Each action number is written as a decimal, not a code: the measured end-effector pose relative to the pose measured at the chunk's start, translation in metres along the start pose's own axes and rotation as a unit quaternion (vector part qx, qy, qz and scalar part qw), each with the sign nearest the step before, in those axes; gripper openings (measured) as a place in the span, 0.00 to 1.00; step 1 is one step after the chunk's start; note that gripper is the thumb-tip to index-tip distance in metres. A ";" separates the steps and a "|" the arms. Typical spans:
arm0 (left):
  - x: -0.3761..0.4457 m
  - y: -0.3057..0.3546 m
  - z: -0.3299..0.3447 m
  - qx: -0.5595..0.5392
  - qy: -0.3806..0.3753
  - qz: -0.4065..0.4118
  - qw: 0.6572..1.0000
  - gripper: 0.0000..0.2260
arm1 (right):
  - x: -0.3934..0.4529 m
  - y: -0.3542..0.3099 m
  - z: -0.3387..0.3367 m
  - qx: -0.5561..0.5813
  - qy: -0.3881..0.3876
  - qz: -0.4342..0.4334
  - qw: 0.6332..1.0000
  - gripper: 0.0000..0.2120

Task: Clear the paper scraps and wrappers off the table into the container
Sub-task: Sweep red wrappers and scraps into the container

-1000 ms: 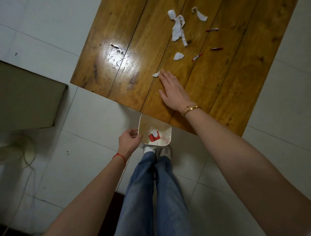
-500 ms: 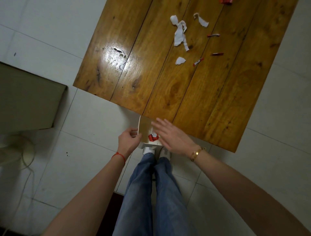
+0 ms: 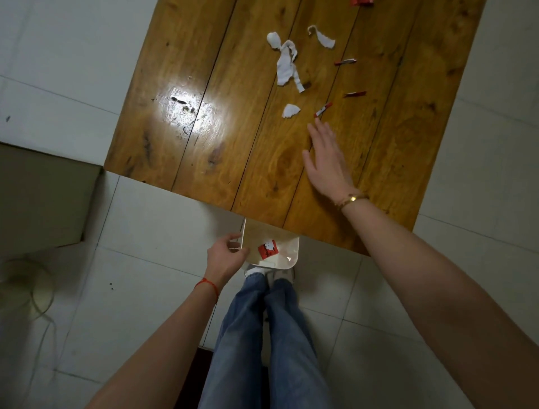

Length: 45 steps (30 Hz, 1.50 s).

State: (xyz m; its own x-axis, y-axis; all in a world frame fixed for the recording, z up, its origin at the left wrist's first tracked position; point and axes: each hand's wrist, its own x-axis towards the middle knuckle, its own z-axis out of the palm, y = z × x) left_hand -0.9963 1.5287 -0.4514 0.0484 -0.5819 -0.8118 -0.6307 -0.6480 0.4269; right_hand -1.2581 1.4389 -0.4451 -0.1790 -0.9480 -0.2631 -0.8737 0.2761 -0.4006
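My left hand (image 3: 226,255) grips the left rim of a white container (image 3: 287,264) held just below the table's near edge; a red and white wrapper (image 3: 267,249) lies inside. My right hand (image 3: 328,157) lies flat and open over the wooden table (image 3: 180,131), fingertips just short of a small red wrapper (image 3: 323,109). Beside that lies a small white paper scrap (image 3: 290,110). Farther back are a long torn white paper strip (image 3: 287,62), a curled white scrap (image 3: 322,36) and two more red wrappers (image 3: 345,61) (image 3: 355,94).
Another red wrapper (image 3: 361,2) shows at the table's far edge, cut off by the frame. A grey box-like object (image 3: 40,198) stands on the tiled floor at left. My legs in jeans (image 3: 262,335) stand below the container.
My right hand swept a small white scrap toward the near edge above the container, then reached back out over the table toward the red wrapper. My left hand kept holding the container.
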 end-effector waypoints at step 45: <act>-0.135 0.016 -0.006 0.018 0.002 -0.008 1.000 0.18 | -0.262 -0.035 -0.002 0.118 -0.082 -0.019 0.989 0.24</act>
State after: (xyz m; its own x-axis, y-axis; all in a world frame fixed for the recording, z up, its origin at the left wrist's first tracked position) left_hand -1.0084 1.5937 -0.3324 0.0615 -0.5745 -0.8162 -0.6580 -0.6382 0.3996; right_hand -1.1814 1.6770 -0.3604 -0.0560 -0.9254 -0.3749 -0.7451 0.2887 -0.6013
